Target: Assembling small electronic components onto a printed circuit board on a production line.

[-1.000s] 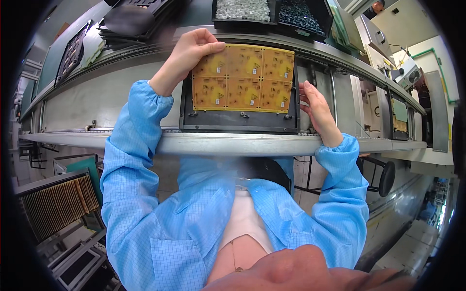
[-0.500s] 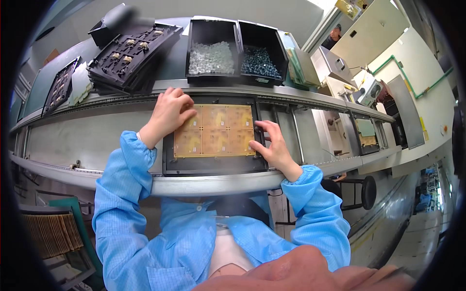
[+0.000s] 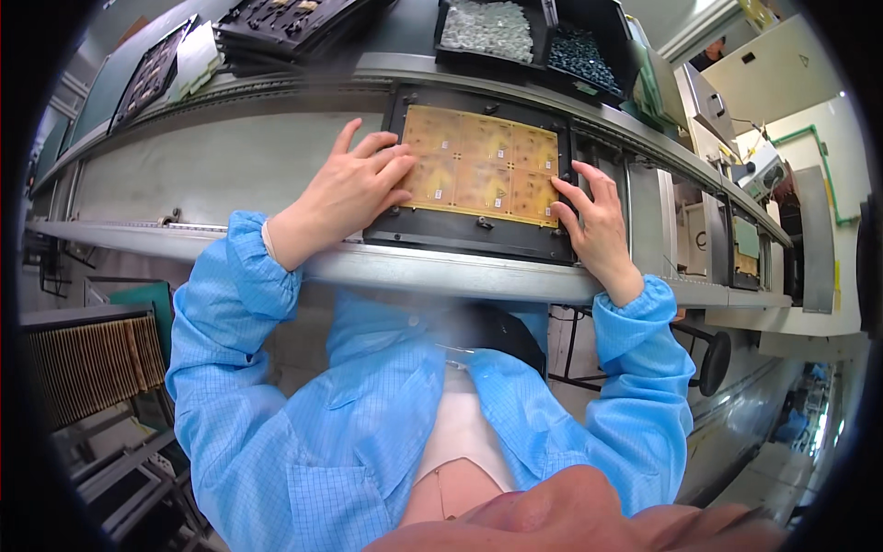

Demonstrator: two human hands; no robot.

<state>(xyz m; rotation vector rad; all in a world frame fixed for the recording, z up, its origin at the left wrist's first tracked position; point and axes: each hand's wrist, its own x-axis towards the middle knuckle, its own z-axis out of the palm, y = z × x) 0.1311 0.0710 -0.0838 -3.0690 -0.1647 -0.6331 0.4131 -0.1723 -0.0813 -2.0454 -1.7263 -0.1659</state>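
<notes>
- Head view: a yellow circuit panel (image 3: 481, 164) sits flat in a black carrier frame (image 3: 460, 237), and the frame rests on the grey conveyor bench (image 3: 212, 161) right in front of the person.
- Left hand (image 3: 354, 189) lies palm down, fingers spread and flat, fingertips on the panel's left edge; nothing gripped, just pressing.
- Right hand (image 3: 593, 221) is at the panel's right edge, fingers extended loosely over the frame's right side, fingertips touching the panel corner; it grasps nothing either.
- Both arms are in light blue sleeves (image 3: 235, 304), coming up from the lower edge.
- Beyond the frame, at the back of the bench: a black bin of pale small parts (image 3: 486, 29), and just beside it a black bin of dark parts (image 3: 579, 55).
- Further left, stacked black component trays (image 3: 276, 23) lie tilted.
- Far right, machine cabinets (image 3: 754, 166) line the conveyor.
</notes>
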